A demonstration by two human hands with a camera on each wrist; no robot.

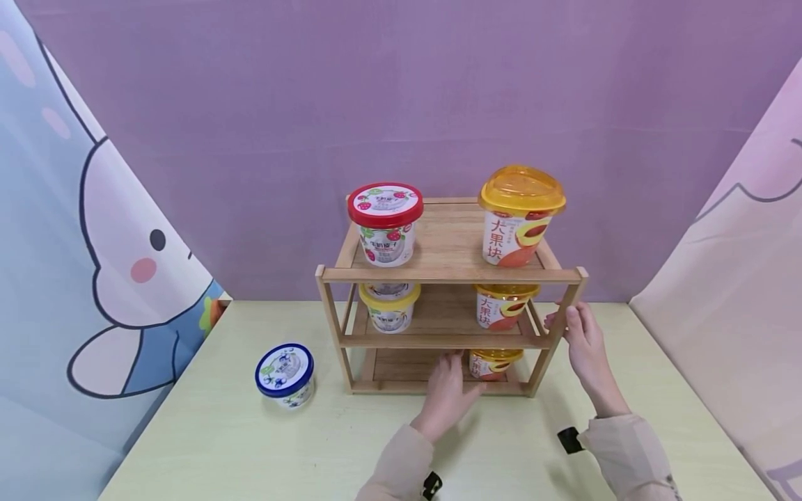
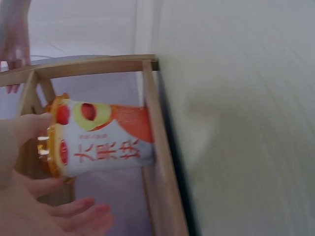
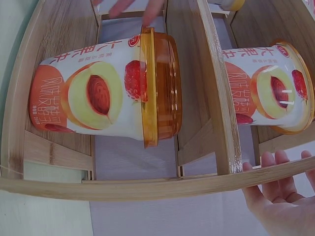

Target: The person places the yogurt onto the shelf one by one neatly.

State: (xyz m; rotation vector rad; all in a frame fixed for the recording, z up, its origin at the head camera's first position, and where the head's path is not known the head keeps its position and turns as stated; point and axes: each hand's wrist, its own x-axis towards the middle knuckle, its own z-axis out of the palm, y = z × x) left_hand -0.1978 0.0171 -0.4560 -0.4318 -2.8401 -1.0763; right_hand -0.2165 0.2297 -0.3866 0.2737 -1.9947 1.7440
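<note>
A three-tier wooden rack (image 1: 451,275) stands on the table. On its bottom shelf, at the right, sits a yogurt cup with an orange lid (image 1: 495,364). My left hand (image 1: 448,395) is at this cup, fingers spread. In the left wrist view the thumb lies against the lid's edge, the other fingers extended below the cup (image 2: 108,137). My right hand (image 1: 587,341) holds the rack's right side, fingers passing behind the frame; in the right wrist view, fingertips show past the rail (image 3: 147,189). Whether the left palm touches the cup is hidden.
Matching orange-lidded cups stand on the middle (image 1: 501,309) and top (image 1: 516,229) shelves at the right. At the left are a red-lidded cup (image 1: 386,243) above and a yellow-lidded cup (image 1: 390,313) below, something stacked on it. A blue-lidded cup (image 1: 285,376) sits on the table (image 1: 250,452).
</note>
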